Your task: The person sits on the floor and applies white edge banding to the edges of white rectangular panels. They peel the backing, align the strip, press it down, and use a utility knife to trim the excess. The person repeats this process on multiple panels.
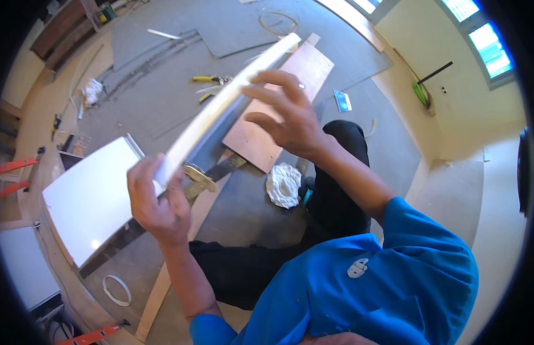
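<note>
My left hand (155, 201) grips the near end of a long, narrow white panel (221, 103), held up on edge and slanting away to the upper right. Over the panel's far half, my right hand (287, 115) has its fingers spread and slightly blurred; whether the fingertips touch the edge I cannot tell. Just beside my left fingers is a brass-coloured metal piece (199, 177), partly covered by the panel. Below my right hand lies a reddish-brown board (258, 138). A crumpled white ring-shaped mass (284, 185) rests near my knee.
Yellow-handled snips (206, 79) lie beyond the panel. A large white panel (94, 198) stands at left, with a white ring of banding (116, 290) on the floor. Orange-red bars (14, 168) show at the left edge. A blue card (342, 101) lies right.
</note>
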Demonstrator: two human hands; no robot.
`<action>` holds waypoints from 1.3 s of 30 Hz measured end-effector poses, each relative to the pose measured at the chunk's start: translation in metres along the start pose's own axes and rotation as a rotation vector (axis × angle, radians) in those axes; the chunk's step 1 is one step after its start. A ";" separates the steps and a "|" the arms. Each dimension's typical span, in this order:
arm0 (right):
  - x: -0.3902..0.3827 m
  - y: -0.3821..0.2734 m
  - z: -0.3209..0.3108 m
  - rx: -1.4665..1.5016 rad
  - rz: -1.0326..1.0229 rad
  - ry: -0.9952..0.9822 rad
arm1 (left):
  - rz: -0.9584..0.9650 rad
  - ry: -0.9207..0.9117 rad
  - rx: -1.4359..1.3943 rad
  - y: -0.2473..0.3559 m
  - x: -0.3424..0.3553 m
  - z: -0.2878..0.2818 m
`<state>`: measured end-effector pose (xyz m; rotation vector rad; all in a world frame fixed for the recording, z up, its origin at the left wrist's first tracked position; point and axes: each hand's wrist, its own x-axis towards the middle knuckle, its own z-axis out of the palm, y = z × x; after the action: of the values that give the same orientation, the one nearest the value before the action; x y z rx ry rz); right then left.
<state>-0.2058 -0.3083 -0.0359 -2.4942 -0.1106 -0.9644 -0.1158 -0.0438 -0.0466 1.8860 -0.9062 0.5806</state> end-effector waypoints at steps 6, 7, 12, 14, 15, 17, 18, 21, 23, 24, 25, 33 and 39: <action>0.110 0.038 0.073 -0.090 -0.327 -0.086 | -0.088 -0.142 0.239 -0.033 0.093 0.003; 0.127 0.045 0.077 -0.093 -0.334 -0.090 | -0.115 -0.178 0.284 -0.036 0.107 0.008; 0.170 0.057 0.125 0.106 -0.393 -0.089 | -0.132 -0.284 0.542 -0.057 0.147 0.030; 0.177 0.063 0.129 0.119 -0.436 -0.051 | -0.089 -0.285 0.592 -0.063 0.156 0.048; 0.181 0.064 0.129 0.135 -0.429 -0.050 | -0.109 -0.277 0.576 -0.065 0.159 0.050; 0.185 0.067 0.130 0.170 -0.414 -0.050 | -0.152 -0.260 0.547 -0.071 0.163 0.053; 0.190 0.067 0.132 0.183 -0.405 -0.080 | -0.124 -0.221 0.577 -0.074 0.163 0.054; 0.192 0.074 0.141 0.202 -0.330 -0.049 | -0.078 -0.223 0.592 -0.083 0.169 0.062; 0.195 0.074 0.147 0.222 -0.326 -0.044 | -0.083 -0.203 0.599 -0.084 0.169 0.062; 0.197 0.074 0.151 0.227 -0.331 -0.032 | -0.082 -0.194 0.597 -0.085 0.170 0.062; 0.198 0.074 0.155 0.231 -0.333 -0.018 | -0.054 -0.177 0.603 -0.085 0.171 0.060; 0.190 0.077 0.160 0.202 -0.400 0.073 | 0.066 -0.107 0.610 -0.090 0.160 0.062; 0.203 0.084 0.150 0.201 -0.437 -0.087 | -0.252 -0.313 0.565 -0.078 0.178 0.060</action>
<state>0.0589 -0.3337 -0.0326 -2.3670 -0.7675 -0.9514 0.0565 -0.1361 0.0096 2.6114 -0.7233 0.4178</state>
